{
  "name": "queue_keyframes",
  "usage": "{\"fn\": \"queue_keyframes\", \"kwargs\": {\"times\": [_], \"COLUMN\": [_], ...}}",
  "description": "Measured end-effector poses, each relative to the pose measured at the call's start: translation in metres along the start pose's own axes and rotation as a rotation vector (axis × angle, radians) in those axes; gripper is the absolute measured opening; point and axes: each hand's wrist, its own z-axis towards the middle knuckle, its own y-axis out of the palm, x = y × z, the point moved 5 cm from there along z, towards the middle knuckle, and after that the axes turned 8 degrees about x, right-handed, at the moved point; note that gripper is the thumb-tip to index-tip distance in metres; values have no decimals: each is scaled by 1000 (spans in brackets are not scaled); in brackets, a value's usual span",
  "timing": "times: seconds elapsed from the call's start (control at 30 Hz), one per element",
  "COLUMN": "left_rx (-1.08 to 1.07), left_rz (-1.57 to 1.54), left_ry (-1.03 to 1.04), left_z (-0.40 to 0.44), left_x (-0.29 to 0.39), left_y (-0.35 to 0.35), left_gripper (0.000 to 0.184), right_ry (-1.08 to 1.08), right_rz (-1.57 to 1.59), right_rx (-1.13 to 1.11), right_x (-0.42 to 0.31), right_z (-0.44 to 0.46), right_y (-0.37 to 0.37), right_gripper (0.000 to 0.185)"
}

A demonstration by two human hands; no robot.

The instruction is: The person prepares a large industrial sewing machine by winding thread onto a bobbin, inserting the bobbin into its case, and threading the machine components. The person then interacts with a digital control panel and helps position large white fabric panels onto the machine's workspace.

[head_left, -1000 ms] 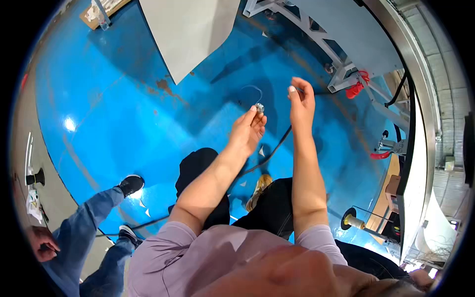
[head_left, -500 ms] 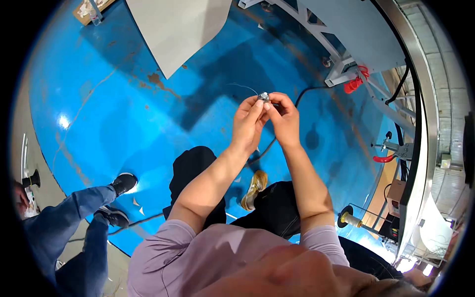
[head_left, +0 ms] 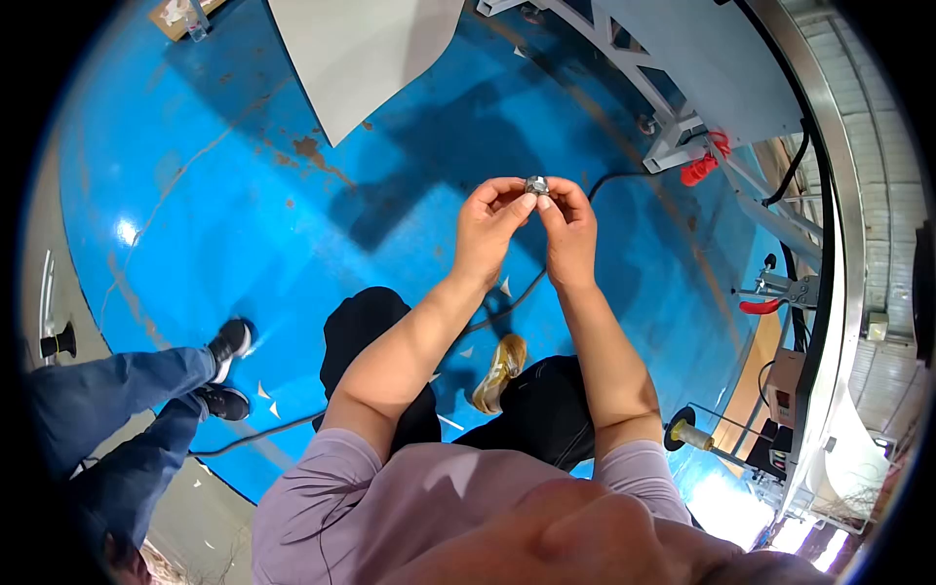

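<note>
A small shiny metal bobbin case [head_left: 535,184] is pinched between the fingertips of both hands, above the blue floor. My left hand [head_left: 486,229] grips its left side, thumb on the near edge and fingers curled behind. My right hand [head_left: 571,232] closes on its right side in the same way, with the two thumbs almost touching. The fingers partly cover the case, so its far side is hidden.
To the right is a machine table [head_left: 834,244] with a toggle clamp [head_left: 780,292] and a thread spool [head_left: 694,436]. A pale panel [head_left: 366,49] juts in at the top. A black cable [head_left: 526,292] crosses the floor. Another person's legs [head_left: 127,385] are at left.
Both hands have shifted slightly right and up with the bobbin case, and it has turned between the fingers. The thread trailing from it no longer shows. The other person's feet have moved left.
</note>
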Motion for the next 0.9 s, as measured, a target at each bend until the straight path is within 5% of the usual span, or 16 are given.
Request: {"fn": "queue_keyframes", "kwargs": {"times": [0.33, 0.47, 0.63, 0.7, 0.83, 0.9], "left_rx": [-11, -185, -53, 13, -85, 43], "left_rz": [254, 583, 955, 1334, 1306, 1250], "left_ry": [221, 121, 213, 96, 69, 123], "left_z": [-5, 1, 16, 14, 8, 5], "left_x": [16, 8, -10, -17, 0, 16], "left_y": [-22, -80, -206, -258, -278, -279], "left_gripper": [25, 22, 20, 28, 34, 35], "right_ry": [42, -109, -273, -314, -380, -368], "right_rz": [207, 115, 245, 253, 288, 325], "right_rx": [7, 67, 102, 145, 168, 194], "right_x": [-11, -26, -44, -56, -66, -72], "right_z": [6, 19, 49, 60, 87, 100], "right_y": [10, 1, 1, 7, 20, 27], "right_gripper": [18, 18, 17, 17, 17, 18]}}
